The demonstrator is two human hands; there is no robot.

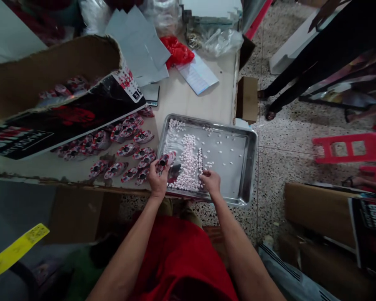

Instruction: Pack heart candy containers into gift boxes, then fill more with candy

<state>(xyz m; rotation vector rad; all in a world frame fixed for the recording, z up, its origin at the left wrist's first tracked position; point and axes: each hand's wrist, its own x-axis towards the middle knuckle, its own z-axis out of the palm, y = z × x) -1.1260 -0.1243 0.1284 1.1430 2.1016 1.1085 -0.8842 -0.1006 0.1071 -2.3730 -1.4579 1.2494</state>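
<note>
My left hand is closed around a small red-and-white patterned container with a dark round opening, above the left side of a metal tray. My right hand is closed at the near end of a narrow dark strip with a row of white pellets along it. Many loose white pellets lie heaped between my hands, and a few are scattered over the tray's right half. Left of the tray, several similar patterned containers stand on the table.
A black-printed cardboard box with more containers inside stands at the left. Behind the tray are papers, a red plastic bag and clear bags. To the right, a person in dark trousers stands near red stools.
</note>
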